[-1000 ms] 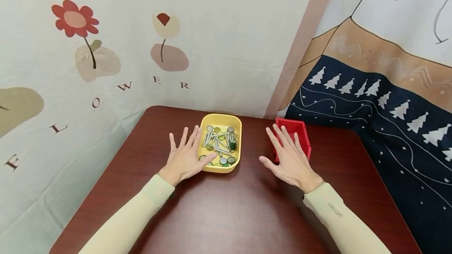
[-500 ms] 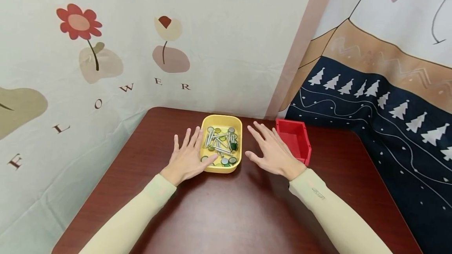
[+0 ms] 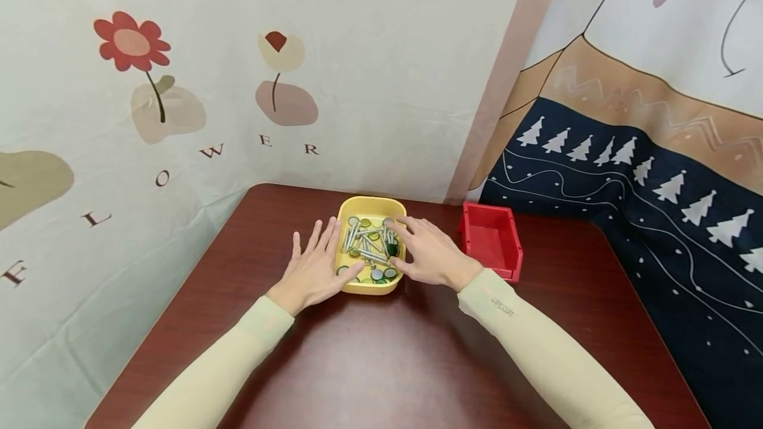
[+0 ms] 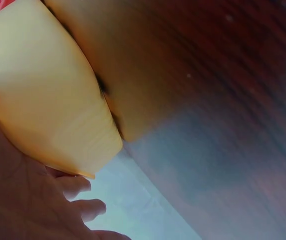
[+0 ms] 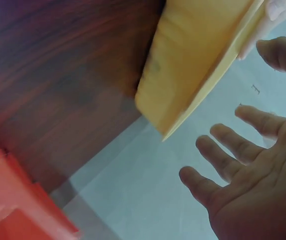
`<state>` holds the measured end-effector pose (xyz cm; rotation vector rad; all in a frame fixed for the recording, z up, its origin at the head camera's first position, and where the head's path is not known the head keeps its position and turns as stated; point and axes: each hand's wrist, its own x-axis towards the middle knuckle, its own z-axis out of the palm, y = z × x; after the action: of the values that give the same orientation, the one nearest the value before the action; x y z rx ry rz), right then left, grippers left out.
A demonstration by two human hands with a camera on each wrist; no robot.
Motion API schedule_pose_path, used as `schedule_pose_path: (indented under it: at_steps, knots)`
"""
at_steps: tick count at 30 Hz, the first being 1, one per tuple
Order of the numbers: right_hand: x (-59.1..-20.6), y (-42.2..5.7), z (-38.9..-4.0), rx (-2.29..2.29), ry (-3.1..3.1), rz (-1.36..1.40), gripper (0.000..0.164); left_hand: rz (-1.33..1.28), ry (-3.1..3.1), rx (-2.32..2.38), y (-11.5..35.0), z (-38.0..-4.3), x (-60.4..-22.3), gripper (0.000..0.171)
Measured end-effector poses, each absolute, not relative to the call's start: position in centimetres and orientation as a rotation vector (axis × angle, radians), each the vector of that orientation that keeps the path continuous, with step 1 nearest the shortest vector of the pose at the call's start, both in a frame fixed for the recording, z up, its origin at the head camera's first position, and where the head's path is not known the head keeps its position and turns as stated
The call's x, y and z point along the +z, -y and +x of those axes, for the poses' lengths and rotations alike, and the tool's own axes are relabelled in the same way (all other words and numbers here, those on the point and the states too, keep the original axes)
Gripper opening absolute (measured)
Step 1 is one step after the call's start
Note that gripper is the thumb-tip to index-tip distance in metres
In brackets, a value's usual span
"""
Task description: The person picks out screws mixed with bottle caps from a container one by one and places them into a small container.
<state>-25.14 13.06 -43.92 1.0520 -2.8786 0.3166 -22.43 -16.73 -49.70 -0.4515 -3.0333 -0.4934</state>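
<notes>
A yellow plastic tray (image 3: 371, 288) stands near the back of the table, holding slim silver metal rods that look like screws (image 3: 372, 256) and several round bottle caps (image 3: 377, 275), silver and green. My left hand (image 3: 308, 272) lies against the tray's left side with its fingers spread, the thumb reaching over the near rim. Over the tray's right rim hovers my right hand (image 3: 434, 253), fingers apart and slightly bent, holding nothing. In the right wrist view, the right palm (image 5: 262, 185) faces the tray's outer wall (image 5: 182, 65), its fingers above the rim level.
A red plastic bin (image 3: 493, 240) stands to the right of the yellow tray, beyond the right wrist. The dark red-brown table (image 3: 381, 363) backs onto a printed cloth (image 3: 381, 85) with flowers and letters; a navy cloth (image 3: 596, 171) with white trees hangs at right.
My right hand has moved left from above the red bin to the yellow tray's right rim, uncovering the bin. My left hand has stayed at the tray's left side.
</notes>
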Motion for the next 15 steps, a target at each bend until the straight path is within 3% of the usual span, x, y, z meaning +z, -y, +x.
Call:
schedule_pose_path:
  at_steps: [15]
  knots:
    - [-44.0, -7.6, -27.4, 0.146, 2.983, 1.189, 0.062, -0.470, 3.050, -0.483, 16.8, -22.4, -49.6, 0.113]
